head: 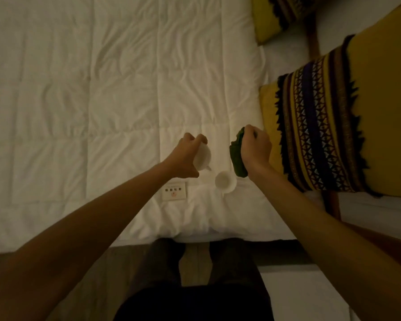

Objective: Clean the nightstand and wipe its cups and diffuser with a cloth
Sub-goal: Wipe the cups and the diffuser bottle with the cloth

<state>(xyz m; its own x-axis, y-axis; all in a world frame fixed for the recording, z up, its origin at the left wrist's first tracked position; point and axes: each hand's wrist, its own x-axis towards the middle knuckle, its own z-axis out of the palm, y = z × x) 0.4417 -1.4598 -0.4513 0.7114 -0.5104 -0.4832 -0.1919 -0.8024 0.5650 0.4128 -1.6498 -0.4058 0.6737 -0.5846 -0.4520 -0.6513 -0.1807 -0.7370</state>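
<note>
Hands reach out over the white bed (pixel 102 89): left hand (pixel 186 156) closed around a white cup (pixel 203 158), right hand (pixel 256 149) at its 3 o'clock clenched on a green cloth (pixel 236 156); second cup (pixel 225 181) stands on the bed at 5 o'clock

A bed (pixel 102 89) covered by a wrinkled white quilted duvet fills most of the scene. Near its near edge a white cup (pixel 225 181) stands upright on the duvet, and just left of it lies a small white card (pixel 174 191) with printed marks. On the right side rest two yellow pillows with dark patterned bands, one near (pixel 333 126), one far (pixel 280 15).
</note>
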